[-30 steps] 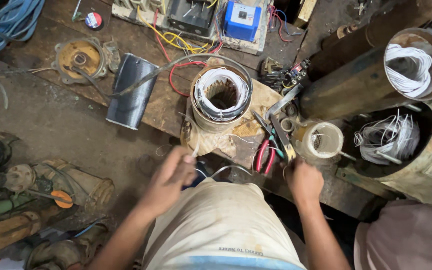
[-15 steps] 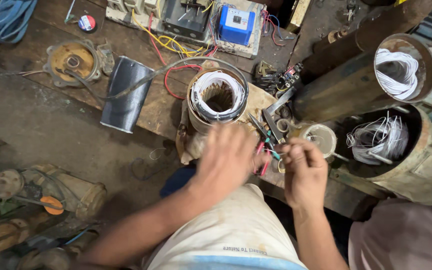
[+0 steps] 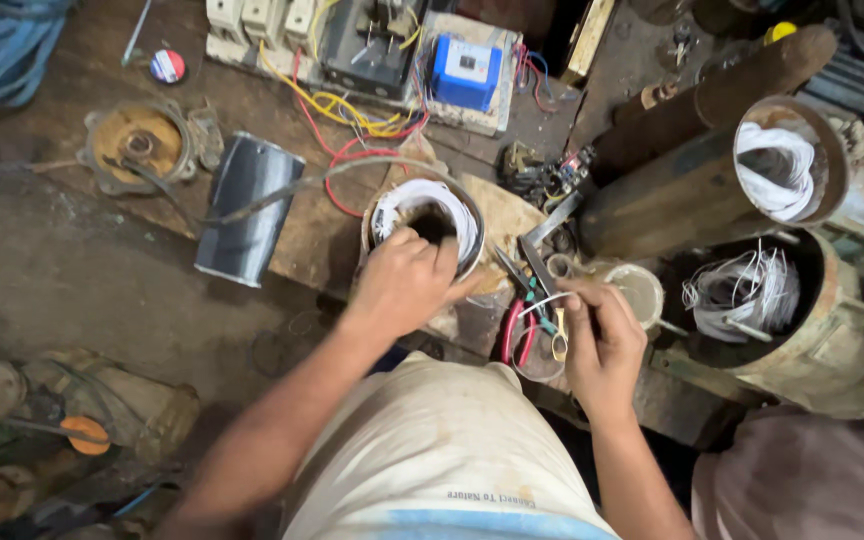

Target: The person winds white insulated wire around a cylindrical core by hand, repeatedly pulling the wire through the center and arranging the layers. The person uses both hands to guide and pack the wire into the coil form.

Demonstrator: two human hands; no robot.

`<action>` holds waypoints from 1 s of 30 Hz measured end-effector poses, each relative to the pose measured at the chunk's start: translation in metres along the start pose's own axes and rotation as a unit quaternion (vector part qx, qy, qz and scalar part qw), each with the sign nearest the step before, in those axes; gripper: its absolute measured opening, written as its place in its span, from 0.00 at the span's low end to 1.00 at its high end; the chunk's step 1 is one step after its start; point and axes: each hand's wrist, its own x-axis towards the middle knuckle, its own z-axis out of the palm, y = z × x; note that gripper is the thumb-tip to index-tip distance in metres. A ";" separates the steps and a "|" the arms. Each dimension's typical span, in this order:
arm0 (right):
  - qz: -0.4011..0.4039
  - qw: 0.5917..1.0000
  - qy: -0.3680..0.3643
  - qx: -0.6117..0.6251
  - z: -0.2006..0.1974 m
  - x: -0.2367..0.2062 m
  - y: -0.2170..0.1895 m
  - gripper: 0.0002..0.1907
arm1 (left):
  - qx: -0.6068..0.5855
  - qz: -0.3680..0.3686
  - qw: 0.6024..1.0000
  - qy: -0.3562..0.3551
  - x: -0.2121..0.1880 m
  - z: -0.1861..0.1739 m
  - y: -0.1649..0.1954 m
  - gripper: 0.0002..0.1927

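Observation:
A round motor stator (image 3: 422, 215) with white insulation around its bore stands upright on a worn wooden bench (image 3: 282, 230). My left hand (image 3: 407, 280) rests on its near rim, fingers curled over the edge. To the right, my right hand (image 3: 602, 335) pinches a thin white wire (image 3: 542, 303) that loops down toward my lap. Red-handled pliers (image 3: 517, 325) and grey scissors (image 3: 542, 245) lie between the two hands.
A black metal cylinder (image 3: 244, 208) lies left of the stator. Two large rusty motor housings (image 3: 782, 170) with white windings sit at the right, next to a tape roll (image 3: 637, 290). A blue box (image 3: 465, 70) and tangled coloured wires lie behind. Another person's clothing (image 3: 812, 480) shows bottom right.
My left hand rose from my lap up onto the stator's rim. My right hand came up from the bench edge and now pinches the white wire.

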 end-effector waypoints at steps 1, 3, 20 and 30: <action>-0.038 0.998 0.008 -0.053 0.001 0.004 -0.005 0.06 | -0.027 0.051 0.998 -0.019 0.003 -0.004 -0.014 0.26; -0.082 0.994 -0.005 -0.073 0.004 0.016 -0.016 0.05 | -0.089 0.129 0.984 -0.083 0.014 -0.012 -0.039 0.26; -0.427 0.794 -0.313 -0.298 0.065 0.127 -0.011 0.23 | -0.085 0.069 0.993 -0.049 0.002 -0.056 -0.063 0.23; -0.477 0.735 -0.347 -0.334 0.069 0.145 -0.008 0.22 | -0.074 -0.052 0.996 -0.023 -0.007 -0.036 -0.021 0.16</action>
